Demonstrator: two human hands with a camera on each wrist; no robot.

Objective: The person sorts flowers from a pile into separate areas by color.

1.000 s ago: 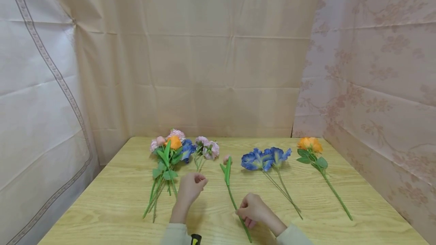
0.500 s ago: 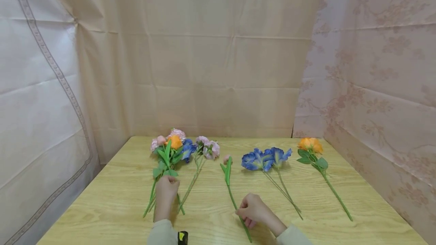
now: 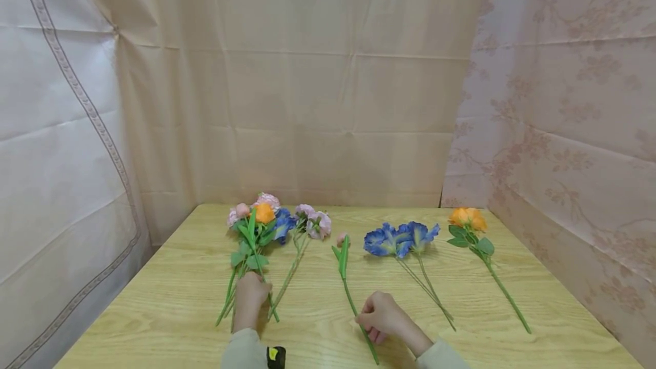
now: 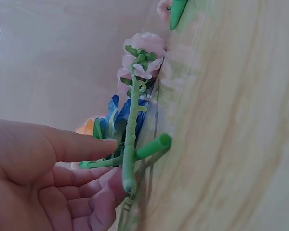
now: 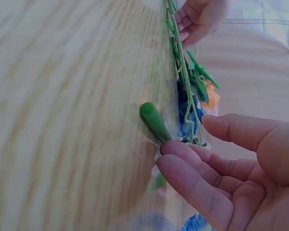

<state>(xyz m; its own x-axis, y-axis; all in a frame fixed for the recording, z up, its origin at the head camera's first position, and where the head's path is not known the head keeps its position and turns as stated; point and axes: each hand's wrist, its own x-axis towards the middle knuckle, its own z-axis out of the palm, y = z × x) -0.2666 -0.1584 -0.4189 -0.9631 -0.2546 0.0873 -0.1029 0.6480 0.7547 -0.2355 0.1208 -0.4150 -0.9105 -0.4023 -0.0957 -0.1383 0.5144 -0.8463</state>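
My left hand (image 3: 250, 296) is over the stems of a mixed bunch of flowers (image 3: 263, 213) on the left of the table. In the left wrist view its thumb and fingers pinch a thick green tulip stem (image 4: 153, 147). A pale stem with pink blooms (image 4: 130, 139) crosses in front of it. My right hand (image 3: 383, 316) lies beside the lower stem of a single pink tulip (image 3: 343, 261). Its fingertips touch that stem (image 5: 155, 122) in the right wrist view, while the thumb stands apart from them.
Two pink flowers (image 3: 319, 225) lie just right of the bunch. Farther right are two blue irises (image 3: 381, 240) and an orange rose (image 3: 467, 218). Beige cloth (image 3: 328, 101) hangs behind the wooden table (image 3: 169, 300), with more cloth on both sides.
My left hand has moved left from the pink flowers' stems to the bunch, then slightly toward me. The pink flowers' stems now show. My right hand stays in place.
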